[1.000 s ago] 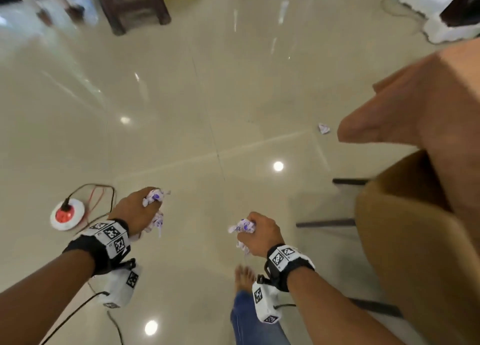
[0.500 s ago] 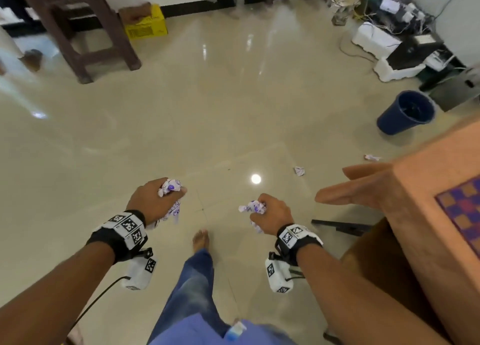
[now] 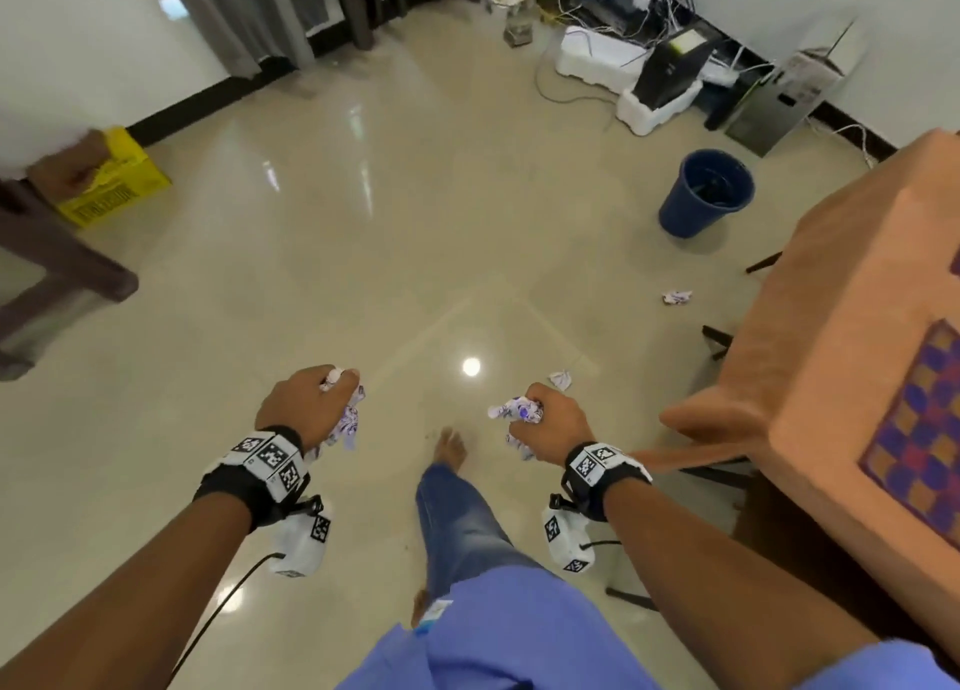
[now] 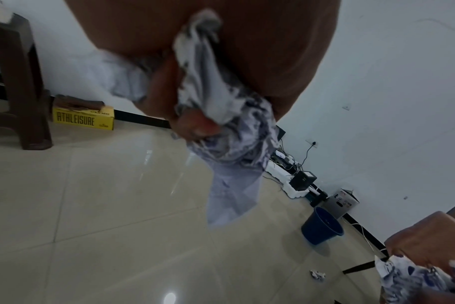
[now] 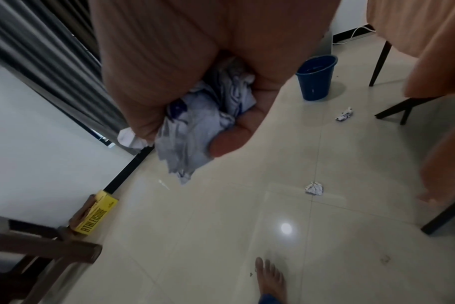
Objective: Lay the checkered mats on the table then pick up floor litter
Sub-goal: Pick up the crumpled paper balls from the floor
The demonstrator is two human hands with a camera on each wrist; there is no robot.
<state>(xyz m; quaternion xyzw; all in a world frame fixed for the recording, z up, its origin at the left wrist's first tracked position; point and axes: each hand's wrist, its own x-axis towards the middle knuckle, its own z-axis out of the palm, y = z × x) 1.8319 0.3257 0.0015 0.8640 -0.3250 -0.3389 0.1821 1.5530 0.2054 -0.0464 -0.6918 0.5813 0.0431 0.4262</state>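
Two fists show in the head view: the left hand [image 3: 304, 408] has its grip clamped on a crumpled white paper wad with purple print [image 3: 347, 419], which bulges from between the curled fingers and hangs below the palm; the right hand [image 3: 553, 421] is clamped likewise on a second crumpled purple-printed wad [image 3: 514, 411], sticking out toward the left. Just beyond the right hand a small crumpled paper scrap [image 3: 561, 379] lies on the glossy beige tiled floor [image 3: 363, 252], and another printed scrap [image 3: 677, 297] lies farther on, between the dark blue plastic bucket [image 3: 704, 195] and the counter draped in an orange cloth [image 3: 831, 325]. A purple-and-orange checkered mat [image 3: 924, 429] lies flat on that counter.

From the left wrist, the wad [image 4: 221, 115] spills out below the curled fingers [image 4: 195, 123], its loose end hanging toward the floor.

From the right wrist, the second wad [image 5: 195, 127] sits packed in the closed palm, and both floor scraps [image 5: 314, 188] [image 5: 345, 114] lie well apart from it.
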